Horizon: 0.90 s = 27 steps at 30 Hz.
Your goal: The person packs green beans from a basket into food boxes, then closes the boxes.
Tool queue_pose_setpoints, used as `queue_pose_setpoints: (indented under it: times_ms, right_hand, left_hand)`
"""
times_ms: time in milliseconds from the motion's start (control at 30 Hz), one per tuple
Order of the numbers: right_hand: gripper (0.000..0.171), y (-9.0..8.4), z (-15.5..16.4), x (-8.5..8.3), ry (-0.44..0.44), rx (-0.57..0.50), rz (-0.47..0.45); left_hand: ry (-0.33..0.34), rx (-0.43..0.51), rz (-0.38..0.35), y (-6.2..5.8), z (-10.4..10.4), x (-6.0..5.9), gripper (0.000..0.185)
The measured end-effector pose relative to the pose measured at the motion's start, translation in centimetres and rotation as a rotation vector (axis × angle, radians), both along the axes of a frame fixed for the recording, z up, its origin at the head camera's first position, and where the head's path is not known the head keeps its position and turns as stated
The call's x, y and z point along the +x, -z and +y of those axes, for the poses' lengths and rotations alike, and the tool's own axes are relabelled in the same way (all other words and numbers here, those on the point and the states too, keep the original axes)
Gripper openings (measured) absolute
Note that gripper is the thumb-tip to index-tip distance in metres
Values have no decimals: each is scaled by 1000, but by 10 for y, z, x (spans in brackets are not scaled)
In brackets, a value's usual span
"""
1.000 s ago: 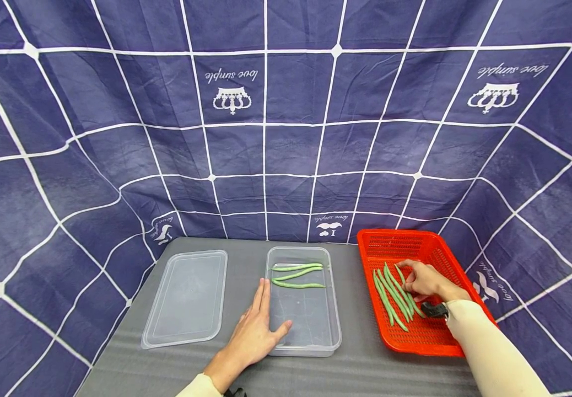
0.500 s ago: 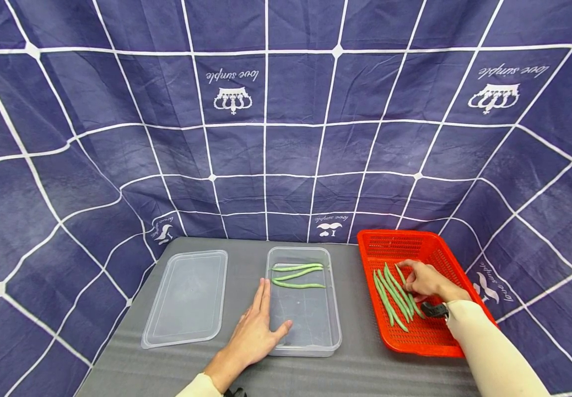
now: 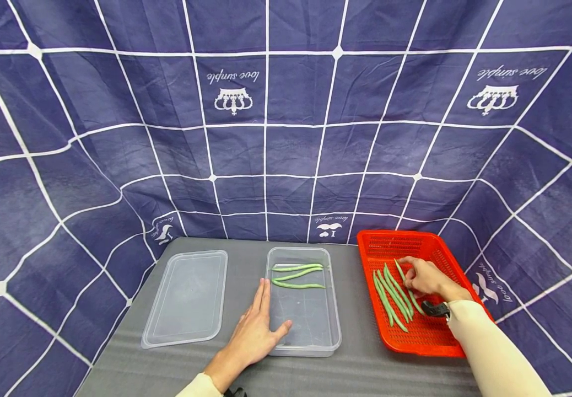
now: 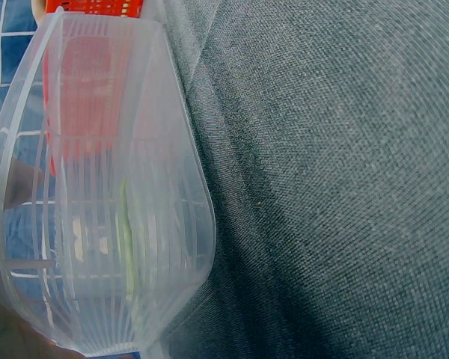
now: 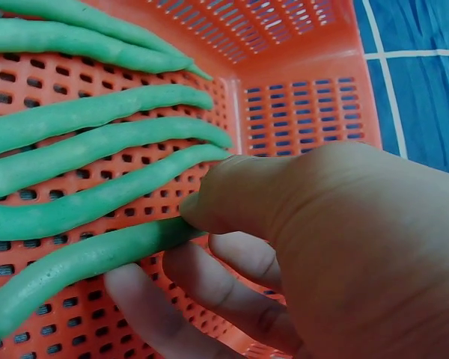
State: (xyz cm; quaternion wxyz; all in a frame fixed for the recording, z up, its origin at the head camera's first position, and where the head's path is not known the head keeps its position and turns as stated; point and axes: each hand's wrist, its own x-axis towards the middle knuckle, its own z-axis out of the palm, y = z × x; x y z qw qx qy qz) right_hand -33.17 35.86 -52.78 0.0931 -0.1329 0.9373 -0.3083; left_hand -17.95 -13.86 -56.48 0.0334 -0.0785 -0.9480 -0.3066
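My right hand (image 3: 421,277) is inside the red basket (image 3: 371,238) and pinches one green bean (image 3: 401,272) between thumb and fingers. The right wrist view shows the thumb (image 5: 232,196) on top of that bean (image 5: 75,263) and the fingers under it. Several more beans (image 3: 389,298) lie side by side to its left. My left hand (image 3: 256,330) lies flat on the grey table, thumb against the clear container (image 3: 336,309). Three beans (image 3: 298,273) lie in the container's far end.
A clear lid (image 3: 187,298) lies flat left of the container. The grey table top (image 4: 322,187) ends at a blue checked cloth (image 3: 286,138) that hangs behind and to both sides. In the left wrist view the container wall (image 4: 135,224) fills the left side.
My right hand has shifted slightly toward the far side of the basket, and the pinched bean has turned with it. The left hand has not moved.
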Motion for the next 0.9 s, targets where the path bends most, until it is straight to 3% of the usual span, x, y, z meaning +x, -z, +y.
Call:
queue_pose_setpoints:
  times_ms: [233, 500, 900]
  right_hand:
    - [63, -8, -1, -5, -60, 94, 185]
    - [56, -21, -12, -3, -45, 112, 188]
    - [45, -40, -31, 0, -74, 150, 308]
  left_hand:
    - [0, 2, 0, 0, 0, 0, 120]
    - [-3, 4, 3, 0, 0, 0, 119]
    - [0, 12, -2, 0, 0, 0, 119]
